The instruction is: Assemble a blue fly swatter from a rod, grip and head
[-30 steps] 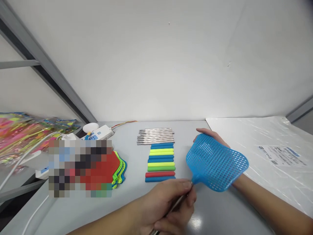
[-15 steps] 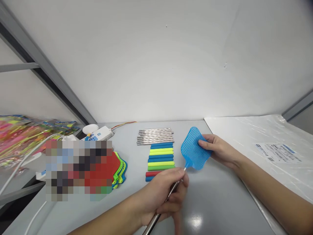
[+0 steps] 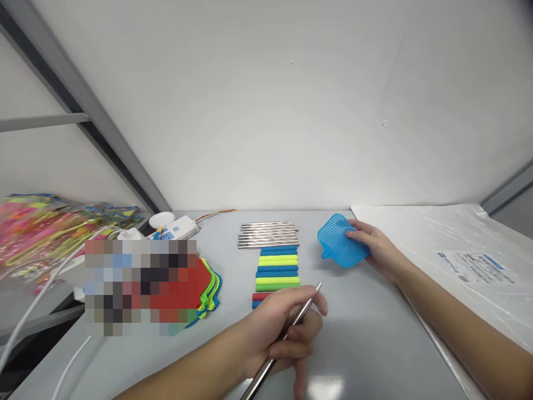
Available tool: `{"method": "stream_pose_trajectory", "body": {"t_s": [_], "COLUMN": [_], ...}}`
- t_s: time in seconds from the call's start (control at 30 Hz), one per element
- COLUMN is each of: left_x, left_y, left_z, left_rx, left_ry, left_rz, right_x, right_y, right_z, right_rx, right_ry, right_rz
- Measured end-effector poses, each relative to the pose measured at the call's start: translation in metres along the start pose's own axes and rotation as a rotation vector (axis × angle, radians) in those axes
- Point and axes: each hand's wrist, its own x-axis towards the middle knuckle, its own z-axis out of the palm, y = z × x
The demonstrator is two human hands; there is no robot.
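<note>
My left hand [image 3: 287, 333] is closed around a shiny metal rod [image 3: 261, 379], which slants up to the right with its bare tip past my fingers. In my right hand [image 3: 372, 244] a blue perforated fly swatter head [image 3: 341, 242] is pinched by its right edge, its short neck pointing down and left. Rod tip and swatter head are apart. Behind my left hand lies a column of blue, yellow, green and red tube-like handles [image 3: 277, 274]. Just beyond them several metal rods [image 3: 268, 234] lie side by side.
On the left, a stack of red, green and blue swatter heads [image 3: 204, 286] sits partly behind a blurred patch. A white power strip [image 3: 182, 229] and cables lie behind it. Colourful bagged items [image 3: 62, 230] are at far left. White plastic wrapping [image 3: 416, 239] covers the right side.
The swatter head has come off the rod tip. My right hand has moved it up and right, and tilted it. My left hand still holds the rod in nearly the same place.
</note>
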Motion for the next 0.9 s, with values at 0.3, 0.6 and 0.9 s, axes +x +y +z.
{"method": "stream_pose_trajectory", "body": {"t_s": [0.3, 0.6, 0.9], "left_x": [0.001, 0.007, 0.003], "left_y": [-0.002, -0.002, -0.004], "left_z": [0.005, -0.003, 0.001], "left_rx": [0.12, -0.015, -0.194], "left_ry": [0.194, 0.28, 0.278], "left_rz": [0.314, 0.58, 0.632], "right_x": [-0.034, -0.045, -0.053], "right_y": [-0.012, -0.016, -0.021], "right_z": [0.022, 0.062, 0.065], "right_rx": [-0.284, -1.003, -1.435], "right_ry": [-0.052, 0.086, -0.327], "right_rz": [-0.075, -0.792, -1.224]}}
